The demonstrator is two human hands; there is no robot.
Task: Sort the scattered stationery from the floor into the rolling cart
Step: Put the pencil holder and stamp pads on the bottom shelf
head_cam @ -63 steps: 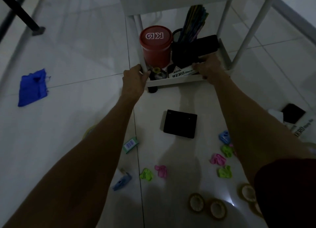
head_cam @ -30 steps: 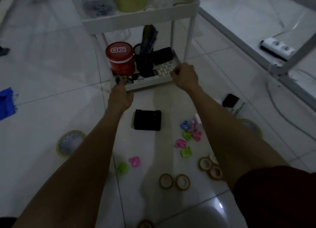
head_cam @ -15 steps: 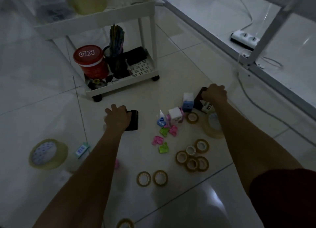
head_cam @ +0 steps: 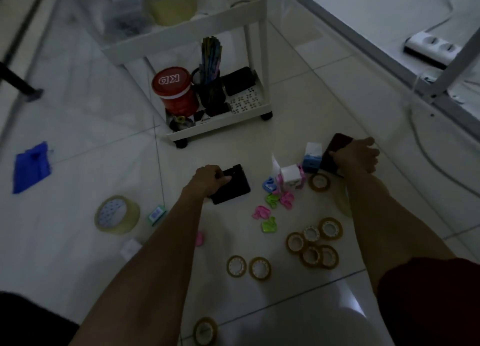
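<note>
White tiled floor (head_cam: 337,99): tape rolls (head_cam: 330,228), coloured clips (head_cam: 269,225), blue cloth (head_cam: 31,168), rolling cart (head_cam: 220,122).

Left grip (head_cam: 209,181) curled, right grip (head_cam: 357,156) curled

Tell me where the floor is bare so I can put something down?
Bare floor lies between the blue cloth and the cart, and right of the right hand up to the cable. From there across to the left hand it is crowded: clips, small boxes, tape rings. The left hand grips a black box, the right another.
</note>
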